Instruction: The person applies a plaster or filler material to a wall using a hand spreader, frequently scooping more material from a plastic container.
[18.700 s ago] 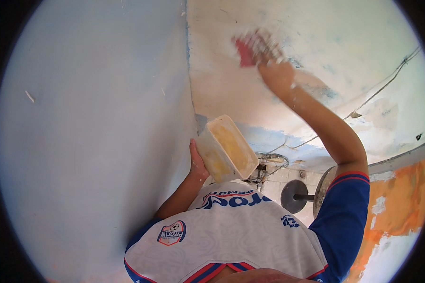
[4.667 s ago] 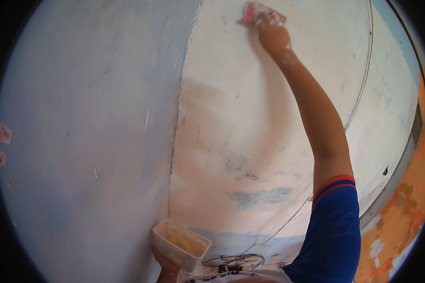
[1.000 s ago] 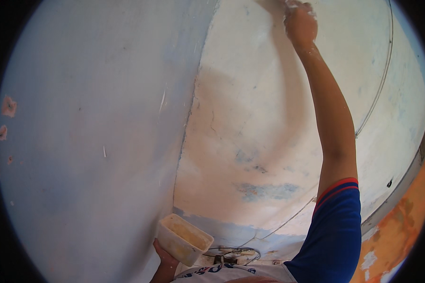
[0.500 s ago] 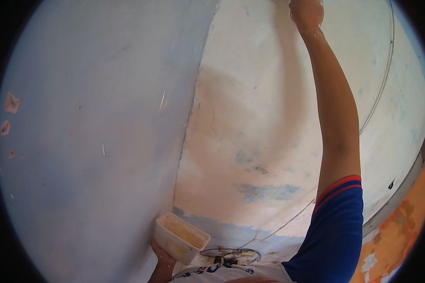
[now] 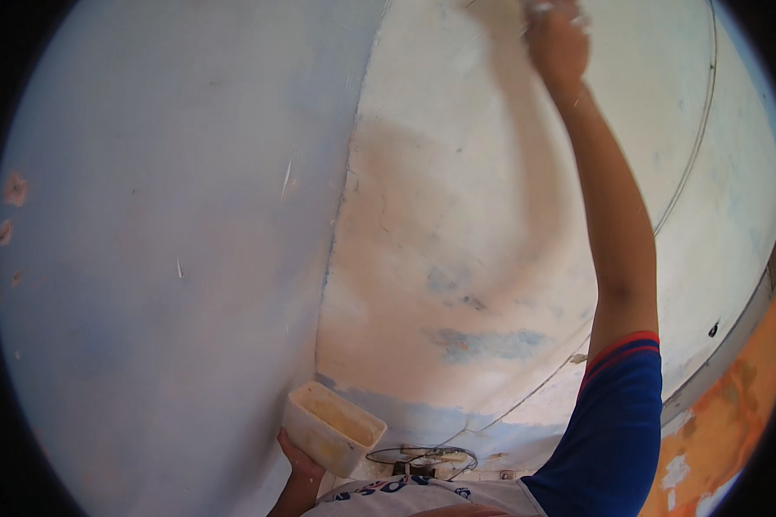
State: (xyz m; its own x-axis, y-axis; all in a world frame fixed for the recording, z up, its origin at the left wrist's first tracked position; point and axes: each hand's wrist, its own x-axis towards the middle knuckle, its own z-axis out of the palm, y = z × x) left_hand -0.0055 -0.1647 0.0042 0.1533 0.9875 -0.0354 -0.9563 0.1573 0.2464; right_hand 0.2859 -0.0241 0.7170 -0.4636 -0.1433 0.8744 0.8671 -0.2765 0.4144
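My left hand grips a cream-coloured rectangular plastic tub low in the view, close to my body. The tub is tilted, its open top shows a yellowish inside, and some of my fingers are hidden beneath it. High up, my right hand is raised against the pale patched wall, its arm stretched out. Those fingers are closed and whitish smears show on them. Whatever they hold is cut off by the top edge and blurred.
A bluish wall meets the pale wall at a corner on the left. Along the pale wall runs a thin cable. Below are a dark wire ring and, at right, an orange peeling surface.
My right hand has come slightly lower, so more of it shows, and its elbow is lower too. The left hand still holds the tub, nearly in place.
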